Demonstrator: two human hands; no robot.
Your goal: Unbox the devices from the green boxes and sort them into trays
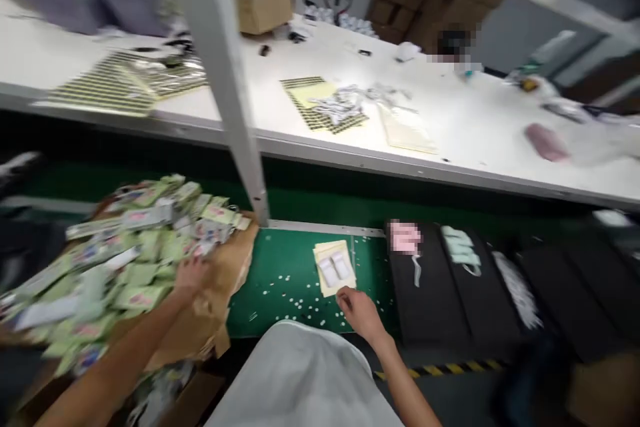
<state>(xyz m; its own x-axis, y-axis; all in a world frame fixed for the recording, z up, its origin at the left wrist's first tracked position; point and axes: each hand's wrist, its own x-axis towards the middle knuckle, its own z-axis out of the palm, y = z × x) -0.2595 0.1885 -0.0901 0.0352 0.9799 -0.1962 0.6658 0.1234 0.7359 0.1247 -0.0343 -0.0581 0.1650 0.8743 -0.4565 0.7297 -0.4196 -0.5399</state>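
My left hand [193, 277] rests at the edge of a large heap of green and white retail packets [140, 260], its fingers among them. The heap lies on torn brown kraft paper [220, 293]. My right hand [357, 310] sits at the lower edge of a cream sheet [335, 268] on a green work mat [285, 287], its fingertips at or touching the sheet. Two white rectangular items [333, 268] lie on that sheet. Small white bits are scattered across the mat. Motion blur hides exactly how each hand's fingers are placed.
A grey upright post [225, 73] rises beside the mat, below a white shelf [400, 100] holding sticker sheets and a cardboard box [264, 11]. Black panels [450, 287] to the right carry pale items. Yellow-black hazard tape [445, 369] runs below them, and my grey-covered torso [300, 380] fills the bottom.
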